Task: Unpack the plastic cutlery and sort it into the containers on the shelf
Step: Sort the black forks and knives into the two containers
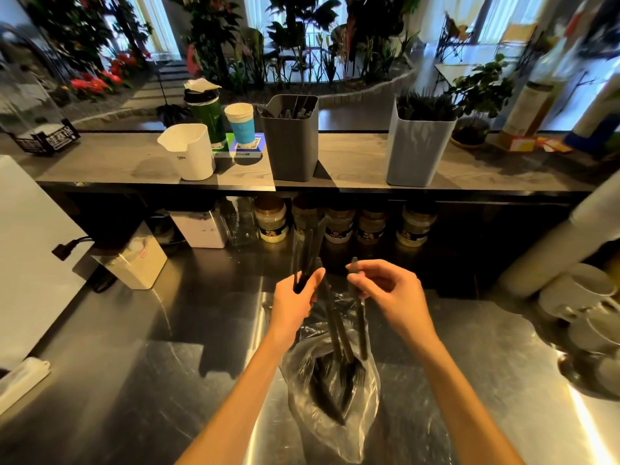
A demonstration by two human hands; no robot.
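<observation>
A clear plastic bag of black plastic cutlery lies on the steel counter between my forearms. My left hand grips a few black cutlery pieces by their handles, pointing up and away. My right hand pinches the handle of a black fork whose tines hang down into the bag. On the shelf above stand a dark grey container holding black knives and a light blue-grey container full of black forks.
On the shelf's left are a white jug, a green bottle and a paper cup. Jars line the space under the shelf. White cups stack at the counter's right; a white box stands left.
</observation>
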